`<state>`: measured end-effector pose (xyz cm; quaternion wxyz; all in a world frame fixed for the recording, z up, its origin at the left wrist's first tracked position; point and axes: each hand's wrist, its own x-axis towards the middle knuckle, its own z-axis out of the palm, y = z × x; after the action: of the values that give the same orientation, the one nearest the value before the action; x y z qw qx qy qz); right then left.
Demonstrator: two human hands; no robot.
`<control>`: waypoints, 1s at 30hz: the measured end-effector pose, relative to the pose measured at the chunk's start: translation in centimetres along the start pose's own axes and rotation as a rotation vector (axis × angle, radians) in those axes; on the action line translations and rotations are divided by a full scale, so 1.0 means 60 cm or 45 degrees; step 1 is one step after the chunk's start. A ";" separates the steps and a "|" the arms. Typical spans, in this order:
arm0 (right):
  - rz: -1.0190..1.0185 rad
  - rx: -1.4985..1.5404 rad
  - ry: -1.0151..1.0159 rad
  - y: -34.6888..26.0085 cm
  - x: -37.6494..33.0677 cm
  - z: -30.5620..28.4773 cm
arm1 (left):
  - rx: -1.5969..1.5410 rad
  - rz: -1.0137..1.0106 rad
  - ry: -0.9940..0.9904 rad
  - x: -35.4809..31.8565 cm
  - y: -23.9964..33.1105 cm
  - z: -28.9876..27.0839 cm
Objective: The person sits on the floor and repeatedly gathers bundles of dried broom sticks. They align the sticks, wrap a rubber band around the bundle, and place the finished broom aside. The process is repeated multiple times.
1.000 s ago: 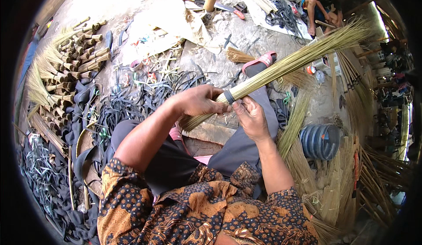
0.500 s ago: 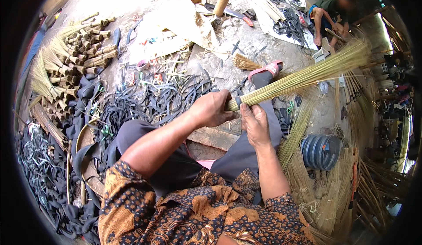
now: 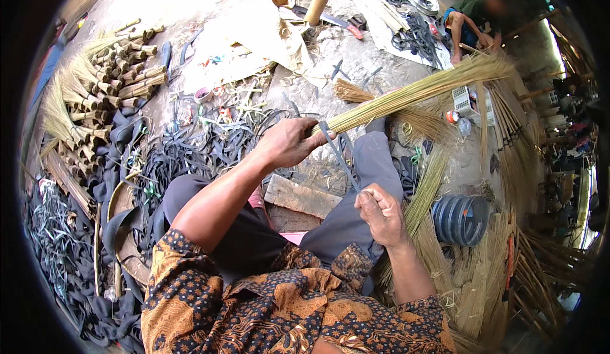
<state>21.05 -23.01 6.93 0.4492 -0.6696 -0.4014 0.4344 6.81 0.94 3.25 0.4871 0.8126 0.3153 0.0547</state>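
Note:
My left hand (image 3: 286, 141) is closed around the butt end of a long bundle of thin yellow-green broom bristles (image 3: 413, 93). The bundle slants up and away to the right, its loose tips fanning out. Near my left fingers, a dark grey rubber strip (image 3: 342, 158) loops around the bundle. From there the strip runs taut down to my right hand (image 3: 382, 215), which is clenched on its lower end above my right thigh. Another bristle bundle (image 3: 416, 120), browner, lies on the ground beneath the held one.
Bound bristle bundles (image 3: 117, 78) are stacked at the left. Tangled rubber strips (image 3: 190, 147) cover the ground beside my left knee. Between my legs lies a wooden board (image 3: 302, 196). At the right stands a ribbed dark container (image 3: 462, 219) among loose bristles. Another person (image 3: 473, 30) sits far right.
My right hand has moved from beside the bundle down toward me, drawing the rubber strip out taut. My left hand and the bundle have shifted slightly left and up.

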 end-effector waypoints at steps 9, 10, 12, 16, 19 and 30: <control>-0.700 -0.511 0.023 0.059 0.112 -0.039 | -1.218 -0.131 -0.991 -0.032 0.029 0.042; -0.742 -0.565 0.036 0.048 0.121 -0.040 | -1.195 -0.042 -0.936 -0.029 0.028 0.044; -0.653 -0.785 -0.008 0.017 0.125 -0.041 | -0.994 0.163 -0.703 -0.020 0.023 0.046; -0.195 -1.148 -0.249 -0.052 0.103 -0.055 | 0.019 0.217 -0.190 -0.017 0.005 0.039; -0.478 -1.055 0.004 -0.069 0.119 -0.036 | 0.141 0.199 -0.128 -0.019 0.001 0.040; -0.556 -1.477 -0.092 -0.033 0.163 0.003 | 0.167 0.164 -0.015 -0.018 -0.020 0.066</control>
<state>23.55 -13.35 6.61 0.0767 -0.6919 -0.7149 0.0660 6.94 -2.26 0.43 0.4303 0.8617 0.2622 0.0604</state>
